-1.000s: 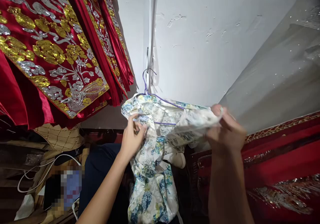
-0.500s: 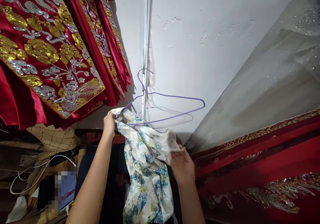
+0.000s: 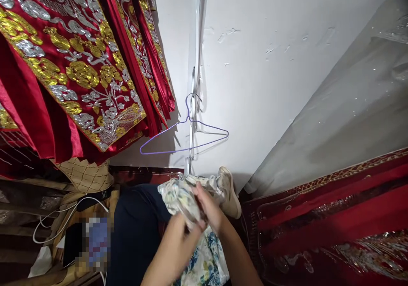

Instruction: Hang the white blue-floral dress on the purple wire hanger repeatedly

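A white garment with a blue and green floral print (image 3: 178,196) is bunched between my two hands, low in the middle of the view. My left hand (image 3: 183,233) is closed on the cloth from below, its fingertips partly hidden and blurred. Just right of it, my right hand (image 3: 207,205) grips the gathered fabric. The rest of the garment hangs down over my lap. Above both hands, a purple wire hanger (image 3: 159,153) hangs by its hook at a pale upright rail (image 3: 191,137), with no cloth on it.
Red garments with gold and silver embroidery (image 3: 83,75) hang at left. A sheer pale cloth (image 3: 331,137) and red cloth (image 3: 318,218) lie at right. A white shoe (image 3: 232,196) is beyond my hands. A device with a blurred screen (image 3: 98,239) and a white cable (image 3: 40,235) are lower left.
The garment has come off the purple hanger and moved down towards me. My hands have drawn together, bunching the cloth. The hanger now hangs bare and turned.
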`<state>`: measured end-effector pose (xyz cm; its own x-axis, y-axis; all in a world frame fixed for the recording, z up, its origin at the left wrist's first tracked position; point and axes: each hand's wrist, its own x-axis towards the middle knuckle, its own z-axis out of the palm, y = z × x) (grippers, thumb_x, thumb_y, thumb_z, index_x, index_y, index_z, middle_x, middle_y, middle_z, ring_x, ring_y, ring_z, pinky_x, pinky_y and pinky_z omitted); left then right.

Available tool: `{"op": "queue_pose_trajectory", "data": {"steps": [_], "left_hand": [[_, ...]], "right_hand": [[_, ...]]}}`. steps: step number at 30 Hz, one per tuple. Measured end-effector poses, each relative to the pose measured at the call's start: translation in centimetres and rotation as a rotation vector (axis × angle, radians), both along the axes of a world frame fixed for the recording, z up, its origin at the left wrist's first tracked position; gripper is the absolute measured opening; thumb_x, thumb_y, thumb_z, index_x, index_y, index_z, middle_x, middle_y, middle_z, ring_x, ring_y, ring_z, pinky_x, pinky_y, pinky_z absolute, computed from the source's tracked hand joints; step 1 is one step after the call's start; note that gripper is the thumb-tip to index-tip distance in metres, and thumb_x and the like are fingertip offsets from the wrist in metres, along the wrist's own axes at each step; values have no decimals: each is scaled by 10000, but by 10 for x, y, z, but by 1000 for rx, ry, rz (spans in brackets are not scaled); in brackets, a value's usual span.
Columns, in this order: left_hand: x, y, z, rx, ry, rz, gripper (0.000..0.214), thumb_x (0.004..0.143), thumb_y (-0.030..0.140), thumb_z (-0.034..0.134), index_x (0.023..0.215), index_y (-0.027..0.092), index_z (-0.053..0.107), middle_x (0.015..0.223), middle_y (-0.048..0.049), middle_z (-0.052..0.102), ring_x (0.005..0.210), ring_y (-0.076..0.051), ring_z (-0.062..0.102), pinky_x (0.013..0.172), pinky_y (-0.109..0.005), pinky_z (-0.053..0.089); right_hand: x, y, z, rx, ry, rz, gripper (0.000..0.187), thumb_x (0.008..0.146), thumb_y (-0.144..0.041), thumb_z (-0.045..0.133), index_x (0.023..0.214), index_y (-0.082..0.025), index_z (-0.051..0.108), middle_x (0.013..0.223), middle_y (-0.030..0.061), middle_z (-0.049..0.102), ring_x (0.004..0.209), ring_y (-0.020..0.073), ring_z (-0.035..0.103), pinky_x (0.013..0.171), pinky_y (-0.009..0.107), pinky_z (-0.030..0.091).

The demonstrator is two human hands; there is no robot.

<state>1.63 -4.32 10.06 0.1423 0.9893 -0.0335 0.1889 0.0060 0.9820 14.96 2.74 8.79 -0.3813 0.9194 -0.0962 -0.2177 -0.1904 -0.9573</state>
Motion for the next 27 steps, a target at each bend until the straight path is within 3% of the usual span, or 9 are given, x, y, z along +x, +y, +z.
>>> {"op": "queue_pose_trajectory", "data": {"steps": [2, 4, 7, 10, 15, 18, 20, 23, 27], "left_hand": [[-7, -12, 27, 68, 184, -373, 317, 852, 384, 692, 1146, 266, 704, 1176, -61, 710, 1086, -273, 630, 963, -339, 480], [-21, -10, 52, 112, 251, -560, 236, 878, 372, 676, 1091, 279, 718, 1110, -36, 730, 1017, -241, 655, 918, -301, 488], [-40, 14, 72, 218, 197, -325, 230, 988, 383, 522, 1115, 267, 675, 1081, -37, 720, 1023, -214, 648, 932, -293, 471], [-39, 47, 68, 371, 39, -105, 352, 1027, 426, 418, 1330, 274, 514, 1254, -68, 647, 1181, -229, 583, 1042, -339, 418], [-22, 83, 40, 412, 90, -617, 717, 979, 663, 112, 1369, 235, 534, 1288, -120, 632, 1143, -273, 599, 1029, -405, 433], [-35, 97, 26, 553, 333, -700, 788, 923, 753, 159, 1242, 201, 623, 1107, -127, 702, 1086, -302, 617, 1080, -446, 377], [-56, 108, 24, 599, 500, -679, 662, 947, 710, 270, 1116, 202, 659, 987, -105, 719, 987, -284, 646, 1103, -452, 343], [-95, 126, 31, 546, 763, -546, 474, 948, 616, 437, 880, 212, 675, 881, -82, 712, 886, -265, 658, 1072, -448, 349], [-135, 142, 44, 384, 991, -327, 494, 817, 685, 580, 660, 221, 643, 685, -81, 660, 796, -282, 646, 895, -392, 431]], "right_hand": [[5, 2, 14, -98, 83, 5, 512, 874, -682, 521, 858, -207, 712, 807, 71, 693, 841, 248, 656, 779, 361, 513], [16, 4, 30, -191, 153, 46, 455, 829, -634, 622, 869, -186, 695, 811, 79, 695, 843, 257, 661, 781, 360, 517], [30, 2, 52, -244, 190, 167, 425, 762, -572, 725, 886, -167, 683, 828, 80, 696, 802, 243, 661, 781, 359, 519], [33, -2, 72, -256, 120, 328, 360, 697, -449, 813, 912, -185, 698, 864, 46, 698, 767, 203, 646, 819, 343, 513], [32, 4, 105, -133, -320, 818, 256, 691, -342, 801, 862, -185, 694, 852, 16, 671, 780, 160, 599, 830, 270, 496], [53, 17, 129, 137, -509, 1026, 170, 808, -325, 701, 827, -159, 674, 793, 5, 632, 725, 126, 564, 738, 227, 485], [72, 25, 145, 280, -584, 861, 219, 853, -354, 678, 808, -139, 685, 726, -3, 607, 653, 105, 541, 635, 201, 460], [91, 38, 161, 337, -581, 350, 306, 842, -427, 691, 829, -123, 726, 712, 19, 650, 610, 128, 571, 554, 222, 441], [79, 74, 143, 544, -475, -194, 260, 811, -345, 666, 938, -143, 770, 919, 69, 739, 864, 247, 669, 761, 330, 510]]}}
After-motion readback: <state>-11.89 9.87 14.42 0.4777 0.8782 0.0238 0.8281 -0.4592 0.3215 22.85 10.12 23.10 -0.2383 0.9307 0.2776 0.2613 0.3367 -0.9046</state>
